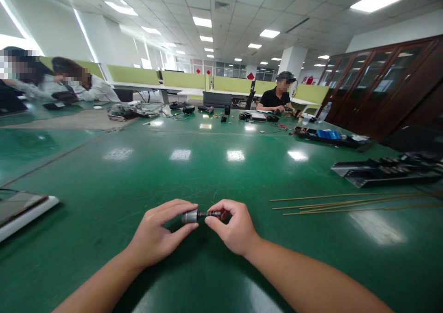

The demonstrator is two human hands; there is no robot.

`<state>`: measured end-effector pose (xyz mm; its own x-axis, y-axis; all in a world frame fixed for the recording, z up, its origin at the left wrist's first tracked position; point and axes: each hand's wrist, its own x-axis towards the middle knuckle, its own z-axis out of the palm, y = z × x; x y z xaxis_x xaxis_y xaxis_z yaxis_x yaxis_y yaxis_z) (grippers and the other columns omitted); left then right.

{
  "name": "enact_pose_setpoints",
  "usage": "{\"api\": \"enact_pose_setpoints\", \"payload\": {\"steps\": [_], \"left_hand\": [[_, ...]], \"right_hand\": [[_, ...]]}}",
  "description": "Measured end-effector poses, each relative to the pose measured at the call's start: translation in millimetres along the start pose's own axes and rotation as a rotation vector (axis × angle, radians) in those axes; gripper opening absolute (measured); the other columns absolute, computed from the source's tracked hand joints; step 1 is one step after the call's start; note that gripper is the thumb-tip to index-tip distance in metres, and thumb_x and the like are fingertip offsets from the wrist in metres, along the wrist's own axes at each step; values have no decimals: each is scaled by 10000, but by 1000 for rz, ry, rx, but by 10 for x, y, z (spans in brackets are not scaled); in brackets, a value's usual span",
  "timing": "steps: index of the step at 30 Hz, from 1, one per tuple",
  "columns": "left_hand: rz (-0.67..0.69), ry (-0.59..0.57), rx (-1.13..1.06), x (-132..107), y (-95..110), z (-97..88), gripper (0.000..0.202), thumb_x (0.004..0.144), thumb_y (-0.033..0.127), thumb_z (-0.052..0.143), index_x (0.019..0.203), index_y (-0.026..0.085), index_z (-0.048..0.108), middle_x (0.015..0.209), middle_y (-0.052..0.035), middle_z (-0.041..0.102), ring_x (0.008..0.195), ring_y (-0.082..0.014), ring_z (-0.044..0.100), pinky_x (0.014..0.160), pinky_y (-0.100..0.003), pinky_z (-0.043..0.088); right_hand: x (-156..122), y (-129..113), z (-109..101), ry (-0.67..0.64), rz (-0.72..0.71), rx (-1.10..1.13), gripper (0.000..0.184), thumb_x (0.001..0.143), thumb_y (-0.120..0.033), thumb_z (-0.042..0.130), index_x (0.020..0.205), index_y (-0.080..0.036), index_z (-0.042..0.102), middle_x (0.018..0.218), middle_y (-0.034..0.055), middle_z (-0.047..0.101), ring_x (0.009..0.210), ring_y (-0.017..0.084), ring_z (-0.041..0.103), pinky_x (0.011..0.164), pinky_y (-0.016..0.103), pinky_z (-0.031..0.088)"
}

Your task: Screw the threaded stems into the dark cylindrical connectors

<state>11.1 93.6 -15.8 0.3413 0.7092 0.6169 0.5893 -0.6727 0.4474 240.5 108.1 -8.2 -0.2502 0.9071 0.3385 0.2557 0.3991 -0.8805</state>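
Low in the middle of the view, my left hand (162,232) is closed around a short grey metal cylinder (190,216), thumb below and fingers above. A thin dark ridged shaft (206,214) runs to the right from the cylinder, in line with it and lying level. My right hand (237,225) pinches the far end of this shaft between thumb and forefinger. Something small and reddish-brown (224,215) shows between those fingers; what it is I cannot make out. Both hands are just above the green tabletop (180,179).
Several thin brass-coloured rods (328,204) lie at the right, with black metal rails (387,171) behind them. A white-edged device (27,211) sits at the left. Across the table are a black tray (328,137), electronic parts (187,108), a bottle (324,112) and a seated person (277,98).
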Motion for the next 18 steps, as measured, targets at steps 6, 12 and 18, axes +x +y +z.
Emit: {"api": "enact_pose_setpoints", "payload": {"steps": [6, 12, 18], "left_hand": [[-1, 5, 6, 3, -5, -11, 437, 794, 209, 771, 1211, 278, 661, 1126, -35, 696, 1015, -177, 668, 897, -295, 552], [-7, 12, 11, 1, -9, -12, 436, 794, 214, 769, 1211, 285, 660, 1120, -26, 700, 1009, -176, 671, 894, -292, 552], [-4, 17, 11, 6, 3, -22, 432, 792, 208, 768, 1205, 280, 663, 1119, -28, 701, 1004, -178, 674, 891, -293, 555]], "right_hand": [[-8, -10, 0, 15, -16, 4, 75, 776, -210, 732, 838, -171, 750, 710, 9, 687, 626, 139, 580, 599, 247, 447], [-10, -22, 3, 33, -25, 3, 65, 771, -198, 731, 829, -173, 748, 709, 9, 693, 630, 141, 590, 603, 249, 450], [-4, -33, -1, 32, -38, 0, 61, 773, -197, 730, 825, -173, 749, 707, 9, 692, 631, 141, 595, 606, 248, 456]]}}
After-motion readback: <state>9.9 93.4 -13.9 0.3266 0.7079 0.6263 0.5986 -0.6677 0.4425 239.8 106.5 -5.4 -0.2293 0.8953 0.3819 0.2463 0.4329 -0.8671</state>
